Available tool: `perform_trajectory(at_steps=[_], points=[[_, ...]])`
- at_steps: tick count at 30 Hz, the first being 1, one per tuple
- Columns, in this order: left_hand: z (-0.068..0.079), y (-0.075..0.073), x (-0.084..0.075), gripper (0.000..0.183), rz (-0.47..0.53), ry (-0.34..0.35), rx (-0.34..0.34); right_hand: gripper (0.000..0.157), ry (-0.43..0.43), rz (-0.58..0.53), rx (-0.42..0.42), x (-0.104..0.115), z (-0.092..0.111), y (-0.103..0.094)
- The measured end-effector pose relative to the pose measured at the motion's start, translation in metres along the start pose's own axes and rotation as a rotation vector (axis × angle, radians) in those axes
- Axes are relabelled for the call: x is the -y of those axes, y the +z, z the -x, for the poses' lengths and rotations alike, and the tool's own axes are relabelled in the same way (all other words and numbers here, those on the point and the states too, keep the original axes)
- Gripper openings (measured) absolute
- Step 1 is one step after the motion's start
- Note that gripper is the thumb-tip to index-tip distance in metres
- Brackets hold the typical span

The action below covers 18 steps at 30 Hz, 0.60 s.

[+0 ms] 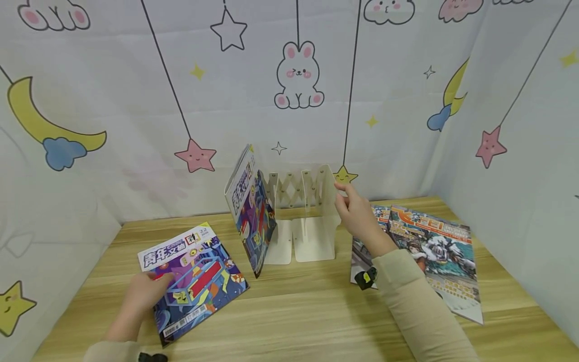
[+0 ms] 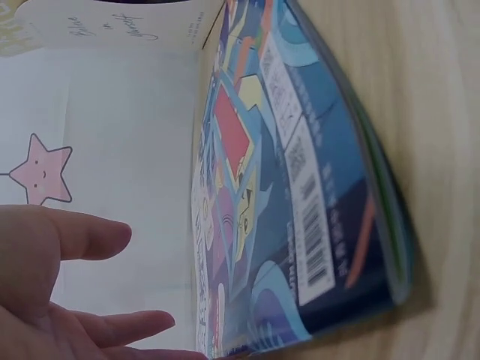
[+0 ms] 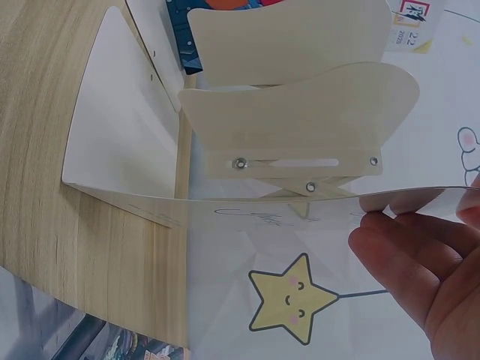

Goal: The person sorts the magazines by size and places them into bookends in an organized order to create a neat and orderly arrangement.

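Observation:
In the head view, my left hand is at the left edge of a magazine with a purple and blue cover lying on the table. The left wrist view shows its thumb apart from the fingers, which reach toward the magazine's edge. My right hand pinches the upper edge of the right end panel of a cream metal expandable bookend. Fingers rest against that panel's outer face in the right wrist view; the thumb is mostly hidden. A matching magazine stands tilted at the bookend's left side.
Two magazines with a grey and orange cover lie overlapping at the right, partly behind my right forearm. The wooden table meets a white printed curtain at the back and both sides.

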<state>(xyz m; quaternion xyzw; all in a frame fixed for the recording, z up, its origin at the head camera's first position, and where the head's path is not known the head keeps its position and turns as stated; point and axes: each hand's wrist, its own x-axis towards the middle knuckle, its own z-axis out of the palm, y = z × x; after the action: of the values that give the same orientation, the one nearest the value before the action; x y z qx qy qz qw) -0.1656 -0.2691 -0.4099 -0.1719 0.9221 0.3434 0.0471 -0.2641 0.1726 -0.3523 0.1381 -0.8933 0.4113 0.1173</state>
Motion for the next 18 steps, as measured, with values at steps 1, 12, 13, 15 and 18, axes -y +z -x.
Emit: perform_trajectory(at_steps=[1,12,13,15,18], points=[[-0.0002,-0.0006,0.001,0.07,0.011,-0.001,0.002,0.045,0.002,0.0,0.0,-0.0002,0.0002,0.0],[0.0,-0.0052,0.0025,0.073,0.111,-0.048,-0.019,0.046,-0.002,-0.006,0.006,-0.0017,0.0003,0.0001],[-0.0001,-0.0057,0.0027,0.074,0.115,-0.054,-0.017,0.046,-0.001,-0.006,0.008,-0.002,0.0002,0.0],[-0.0005,-0.0067,0.0035,0.075,0.129,-0.066,-0.016,0.047,-0.001,-0.006,0.01,-0.0026,-0.0003,-0.0001],[-0.002,-0.008,0.0056,0.078,0.163,-0.087,-0.016,0.047,0.0,-0.007,0.013,-0.0026,-0.0009,-0.0002]])
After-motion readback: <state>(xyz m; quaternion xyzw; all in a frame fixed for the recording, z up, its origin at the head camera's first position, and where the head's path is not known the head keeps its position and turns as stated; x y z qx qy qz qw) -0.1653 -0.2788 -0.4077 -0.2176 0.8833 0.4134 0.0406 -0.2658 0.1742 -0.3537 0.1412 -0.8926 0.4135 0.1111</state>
